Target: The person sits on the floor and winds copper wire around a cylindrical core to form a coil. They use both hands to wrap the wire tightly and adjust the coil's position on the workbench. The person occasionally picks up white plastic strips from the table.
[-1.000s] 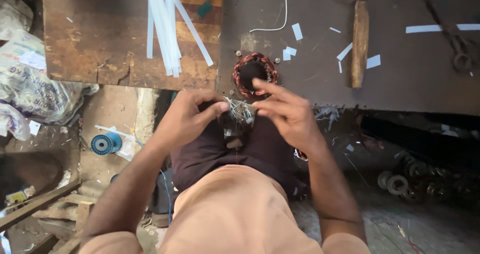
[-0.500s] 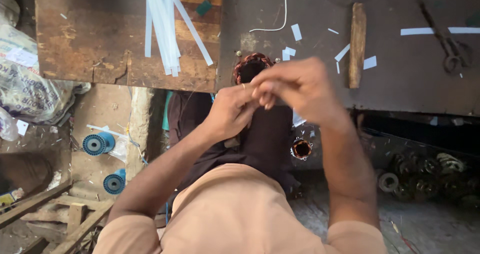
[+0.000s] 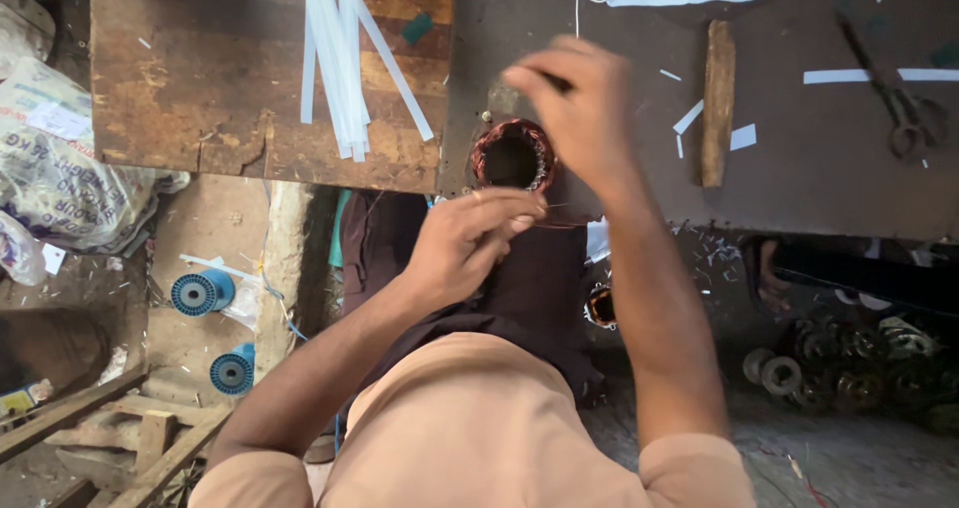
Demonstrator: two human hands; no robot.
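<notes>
Left hand (image 3: 470, 238) sits just off the near edge of the desk (image 3: 819, 178), fingers curled narrow with thumb and fingertips pinched together; a fine wire seems to run from that pinch, though it is too thin to be sure. Right hand (image 3: 574, 103) is raised over the desk, blurred, fingers bunched tight at the tips; whether they grip anything cannot be told. Between the 2 hands stands the motor stator (image 3: 512, 155), a ring wound with reddish copper coil around a dark bore, at the desk's near edge beside the seam with the wooden board (image 3: 200, 88). White paper strips (image 3: 335, 63) lie across that board's far right part. A wooden stick (image 3: 715, 103) lies right of the raised hand, and scissors (image 3: 899, 108) near the far right corner. 2 blue spools (image 3: 200, 293) rest on the floor below the board.
</notes>
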